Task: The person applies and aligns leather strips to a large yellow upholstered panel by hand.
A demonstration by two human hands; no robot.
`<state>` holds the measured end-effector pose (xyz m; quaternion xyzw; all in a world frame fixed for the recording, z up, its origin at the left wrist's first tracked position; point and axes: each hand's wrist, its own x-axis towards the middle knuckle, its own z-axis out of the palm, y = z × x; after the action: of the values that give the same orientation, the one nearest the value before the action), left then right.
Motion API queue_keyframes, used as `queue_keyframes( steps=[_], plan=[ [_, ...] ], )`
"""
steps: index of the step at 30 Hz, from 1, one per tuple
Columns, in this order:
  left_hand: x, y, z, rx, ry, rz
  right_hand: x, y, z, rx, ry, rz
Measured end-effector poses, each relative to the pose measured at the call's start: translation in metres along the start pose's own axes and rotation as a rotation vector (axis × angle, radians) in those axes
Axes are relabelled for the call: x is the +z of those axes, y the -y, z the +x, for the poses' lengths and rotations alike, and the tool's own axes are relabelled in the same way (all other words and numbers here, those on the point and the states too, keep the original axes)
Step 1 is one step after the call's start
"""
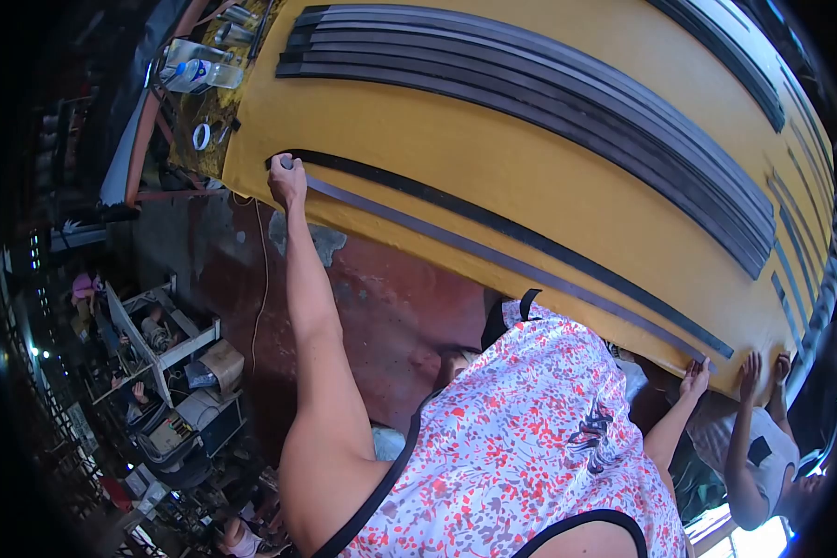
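Observation:
A long, thin purple-grey strip [493, 250] lies along the near edge of the yellow table [493, 121]. My left hand [288, 182] is closed around its left end, near a small dark round piece whose kind I cannot make out. At the far right end, my right hand [695, 378] pinches the strip between its fingers. Just beyond it, nearly parallel, runs a black strip [493, 214] lying flat, its left end close to my left hand. Farther back, several long grey strips [530, 98] lie side by side in a stack.
A plastic bottle [205, 74], glass jars [235, 34] and a white ring [201, 137] sit at the table's left end. More dark strips [725, 56] lie at the far side. Another person's hands [751, 372] rest at the right edge. Cluttered workbenches [181, 409] stand lower left.

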<state>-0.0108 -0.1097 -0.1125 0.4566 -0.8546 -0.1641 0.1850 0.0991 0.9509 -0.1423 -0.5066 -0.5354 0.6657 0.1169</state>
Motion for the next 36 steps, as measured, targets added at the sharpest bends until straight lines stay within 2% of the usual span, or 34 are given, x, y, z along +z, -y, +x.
queue_keyframes(
  steps=[5,8,9,11,12,14,18,26,34,36],
  plan=[
    [0.002,0.006,0.011,0.011,0.016,0.014,-0.005,-0.001,0.001,0.01,0.017,0.006],
    [0.009,0.058,0.032,-0.021,0.062,-0.187,-0.001,0.0,-0.01,0.0,0.012,0.022],
    [0.02,0.093,0.042,-0.011,0.054,-0.295,0.004,0.002,-0.016,0.002,0.007,0.02],
    [-0.012,0.075,0.025,-0.27,0.119,-0.503,-0.005,-0.001,-0.009,-0.015,0.014,0.052],
    [-0.023,0.069,0.019,-0.268,0.123,-0.498,-0.008,-0.002,-0.008,-0.011,0.009,0.05],
    [-0.039,0.066,0.016,-0.468,0.129,-0.592,-0.002,-0.005,-0.012,0.005,-0.001,0.087],
    [-0.042,0.065,0.008,-0.486,0.19,-0.663,0.004,-0.005,-0.018,0.019,-0.023,0.107],
    [-0.029,0.077,0.039,-0.31,0.192,-0.637,-0.002,0.002,-0.008,-0.062,0.034,0.14],
    [-0.036,0.083,0.065,-0.264,0.27,-0.59,0.027,0.052,-0.091,-0.235,-0.04,0.173],
    [-0.033,0.084,0.065,-0.267,0.282,-0.575,0.025,0.058,-0.101,-0.287,0.005,0.155]
  ],
)
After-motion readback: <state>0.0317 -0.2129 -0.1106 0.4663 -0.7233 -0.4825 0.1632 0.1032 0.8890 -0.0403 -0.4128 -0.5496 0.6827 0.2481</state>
